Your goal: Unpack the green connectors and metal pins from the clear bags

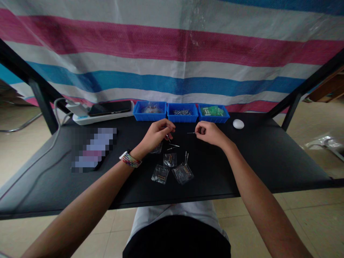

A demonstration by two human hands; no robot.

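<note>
My right hand (208, 132) is closed in a pinch on a pop rivet (191, 133), its thin pin pointing left. Opposite it, my left hand (161, 132) has its fingers curled round another pop rivet (168, 137), partly hidden. Below the left hand, a couple of loose rivets (173, 146) lie on the black table. Two more rivets (186, 157) lie side by side, touching or near a clear bag (183, 173). Other small clear bags (170, 160) with brass-coloured pieces lie close by, one of them (156, 148) partly under my left hand.
Three blue bins line the back: one with clear bags (149, 116), one with rivets (182, 117), one with green and white pieces (214, 119). A white egg-shaped object (238, 124) sits right. A power strip (104, 119), phone (109, 108) and cable (57, 123) are left.
</note>
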